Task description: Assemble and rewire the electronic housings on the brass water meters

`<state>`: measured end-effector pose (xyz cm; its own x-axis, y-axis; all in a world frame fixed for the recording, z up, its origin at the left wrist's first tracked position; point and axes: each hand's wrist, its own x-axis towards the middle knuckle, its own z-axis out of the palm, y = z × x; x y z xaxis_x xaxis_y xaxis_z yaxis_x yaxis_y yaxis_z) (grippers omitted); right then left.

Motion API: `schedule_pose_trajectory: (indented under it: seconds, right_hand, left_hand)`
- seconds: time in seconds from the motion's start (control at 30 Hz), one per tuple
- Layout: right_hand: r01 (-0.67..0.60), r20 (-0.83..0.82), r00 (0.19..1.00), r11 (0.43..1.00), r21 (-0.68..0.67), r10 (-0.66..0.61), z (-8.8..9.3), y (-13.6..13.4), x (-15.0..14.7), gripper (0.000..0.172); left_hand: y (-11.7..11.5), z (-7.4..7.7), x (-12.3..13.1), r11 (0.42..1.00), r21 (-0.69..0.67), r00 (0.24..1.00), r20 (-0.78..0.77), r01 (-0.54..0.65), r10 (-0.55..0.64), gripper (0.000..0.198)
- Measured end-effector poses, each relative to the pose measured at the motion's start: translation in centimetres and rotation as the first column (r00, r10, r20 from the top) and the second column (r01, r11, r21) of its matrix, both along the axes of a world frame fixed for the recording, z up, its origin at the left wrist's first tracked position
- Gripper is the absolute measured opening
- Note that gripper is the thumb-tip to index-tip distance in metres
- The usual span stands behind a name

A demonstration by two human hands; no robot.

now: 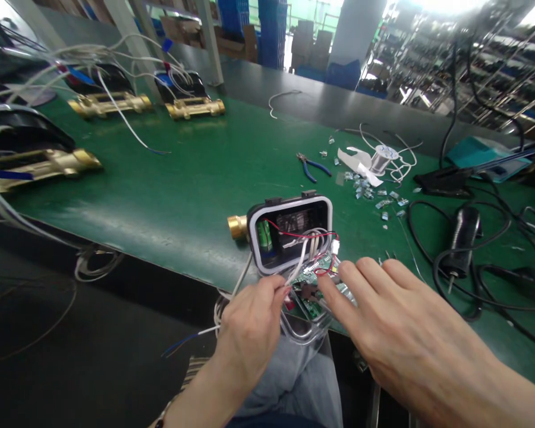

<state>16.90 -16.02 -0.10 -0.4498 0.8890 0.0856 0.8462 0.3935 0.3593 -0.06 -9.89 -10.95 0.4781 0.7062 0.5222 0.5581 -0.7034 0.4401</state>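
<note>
An opened meter housing with a brass fitting lies at the near edge of the green mat. Inside it show a green battery and red and white wires. A green circuit board rests on the clear plastic lid hanging over the edge. My left hand pinches white wires beside the board. My right hand has its fingers stretched out, fingertips touching the board.
Blue-handled pliers, a solder spool and several small scraps lie mid-mat. A black corded tool and cables sit at right. Other brass meters with white wires stand at the far left.
</note>
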Motion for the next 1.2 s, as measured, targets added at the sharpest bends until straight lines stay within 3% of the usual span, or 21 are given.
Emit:
schedule_pose_trajectory:
  seconds: [0.2, 0.43, 0.77, 1.2]
  right_hand:
    - [-0.072, 0.155, 0.985, 0.997, 0.0, 0.072, 0.9, 0.9, -1.0, 0.023]
    - [-0.153, 0.282, 0.941, 0.978, -0.141, 0.188, 2.2, 2.3, -1.6, 0.019]
    - [-0.169, 0.278, 0.935, 0.966, -0.198, 0.221, 2.9, 4.4, -2.8, 0.017]
    - [-0.185, 0.286, 0.925, 0.953, -0.239, 0.251, 2.9, 4.9, -3.4, 0.011]
  left_hand:
    - [-0.1, -0.4, 0.0, 0.999, -0.023, 0.999, 0.03, 0.031, -0.03, 0.01]
    - [-0.1, -0.6, 0.0, 0.999, -0.011, 0.997, 0.071, 0.038, -0.037, 0.009]
    - [0.0, -0.4, 0.2, 0.999, 0.038, 0.991, 0.123, 0.038, -0.043, 0.011]
    - [-0.1, 0.3, 0.0, 0.999, -0.003, 0.984, 0.175, 0.032, -0.031, 0.012]
